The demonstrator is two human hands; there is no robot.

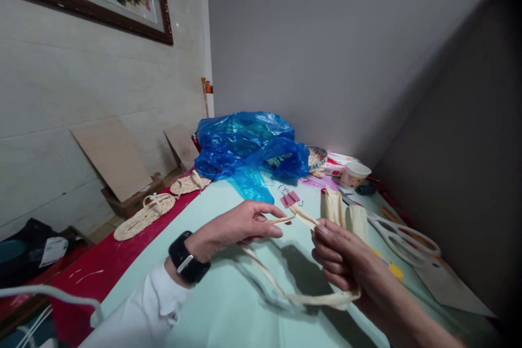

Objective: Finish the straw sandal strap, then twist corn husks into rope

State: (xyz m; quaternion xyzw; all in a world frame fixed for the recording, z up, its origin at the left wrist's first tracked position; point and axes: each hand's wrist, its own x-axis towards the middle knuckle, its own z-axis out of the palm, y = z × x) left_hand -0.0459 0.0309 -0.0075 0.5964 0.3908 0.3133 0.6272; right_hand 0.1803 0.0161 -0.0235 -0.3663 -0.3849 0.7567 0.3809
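Evidently, hands (pixel 255 222) (pixel 340 255) hold pale strips (pixel 304 300); cup's (pixel 355 175) print blurs.

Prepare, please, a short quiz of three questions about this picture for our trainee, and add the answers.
1. Fill in: the left hand and the right hand hold a pale ____.
2. True or false: the watch is on the left wrist.
3. In this view, where is the cup relative to the blue bag? A) left of it; B) right of it; C) under it.

Key: 1. strip; 2. true; 3. B.
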